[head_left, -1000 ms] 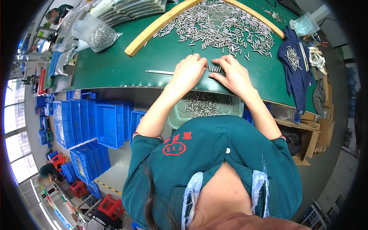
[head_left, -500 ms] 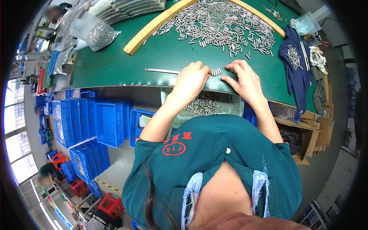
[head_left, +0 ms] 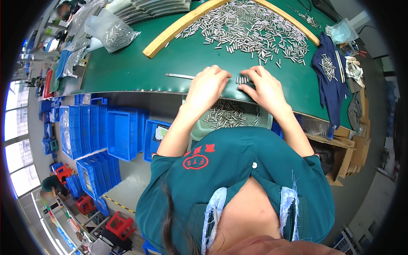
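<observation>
A short row of small metal pins (head_left: 242, 80) stands side by side near the front edge of the green table (head_left: 123, 72). My right hand (head_left: 267, 88) reaches round the row from the right, thumb on the near side and forefinger on the far side, with the fingers apart. To the left of the pins is my left hand (head_left: 208, 88), its fingers bent down and their undersides hidden. A flat metal strip (head_left: 179, 76) lies on the table and runs under that hand. Below the table edge, a pale green basket (head_left: 266, 120) holds many more pins.
A large heap of pins (head_left: 250, 27) spreads between wooden bars (head_left: 178, 30) at the back. A bag of pins (head_left: 112, 36) stands at the far left; a dark blue cloth (head_left: 325, 91) with pins drapes over the right side. Blue crates (head_left: 121, 138) stand below left.
My right hand has moved left, so its thumb and forefinger now flank the row of pins. My left hand has drawn slightly left, away from the row. The view has shifted a little.
</observation>
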A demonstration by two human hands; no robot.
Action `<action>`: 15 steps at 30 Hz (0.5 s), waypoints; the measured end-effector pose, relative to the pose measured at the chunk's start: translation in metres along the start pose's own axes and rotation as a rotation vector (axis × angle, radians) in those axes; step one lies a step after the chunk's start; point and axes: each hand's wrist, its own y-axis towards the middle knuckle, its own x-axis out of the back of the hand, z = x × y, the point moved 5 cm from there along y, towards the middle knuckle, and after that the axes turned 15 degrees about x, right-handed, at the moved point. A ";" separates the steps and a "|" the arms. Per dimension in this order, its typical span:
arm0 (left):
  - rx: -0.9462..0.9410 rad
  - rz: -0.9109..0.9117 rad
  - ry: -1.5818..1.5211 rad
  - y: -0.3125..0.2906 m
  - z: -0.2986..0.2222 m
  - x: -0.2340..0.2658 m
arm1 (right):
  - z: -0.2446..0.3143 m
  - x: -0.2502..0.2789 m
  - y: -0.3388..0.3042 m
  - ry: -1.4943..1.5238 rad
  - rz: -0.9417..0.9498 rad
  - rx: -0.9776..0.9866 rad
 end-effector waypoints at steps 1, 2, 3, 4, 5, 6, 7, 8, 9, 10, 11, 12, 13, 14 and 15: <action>0.027 -0.047 0.006 0.000 0.007 0.007 | 0.002 -0.005 0.004 -0.021 0.027 0.001; 0.054 -0.093 0.013 0.000 0.015 0.014 | 0.002 -0.010 0.008 -0.042 0.055 0.003; 0.056 -0.143 0.000 -0.002 0.023 0.021 | 0.002 -0.015 0.011 -0.038 0.055 0.011; 0.087 -0.170 -0.010 -0.004 0.029 0.029 | 0.002 -0.019 0.015 -0.053 0.047 0.053; 0.117 -0.197 -0.021 -0.007 0.035 0.037 | 0.003 -0.022 0.018 -0.067 0.039 0.095; 0.148 -0.214 -0.024 -0.011 0.043 0.042 | 0.003 -0.025 0.021 -0.064 0.041 0.101; 0.196 -0.215 -0.008 -0.014 0.048 0.048 | 0.005 -0.027 0.024 -0.056 0.032 0.145; 0.214 -0.231 -0.039 -0.017 0.056 0.050 | 0.007 -0.028 0.027 -0.048 0.022 0.187; 0.235 -0.249 -0.068 -0.022 0.063 0.052 | 0.010 -0.029 0.029 -0.045 0.024 0.193; 0.239 -0.252 -0.067 -0.025 0.066 0.052 | 0.015 -0.031 0.032 -0.038 0.043 0.216; 0.241 -0.268 -0.078 -0.027 0.068 0.054 | 0.019 -0.032 0.034 -0.032 0.062 0.236; 0.245 -0.285 -0.090 -0.030 0.071 0.054 | 0.023 -0.031 0.036 0.002 0.048 0.220; 0.248 -0.287 -0.093 -0.030 0.070 0.054 | 0.026 -0.030 0.037 0.001 0.052 0.221; 0.194 -0.268 -0.059 -0.028 0.065 0.051 | 0.026 -0.027 0.037 0.016 0.038 0.187; 0.140 -0.250 -0.024 -0.028 0.060 0.048 | 0.026 -0.026 0.037 0.033 0.024 0.154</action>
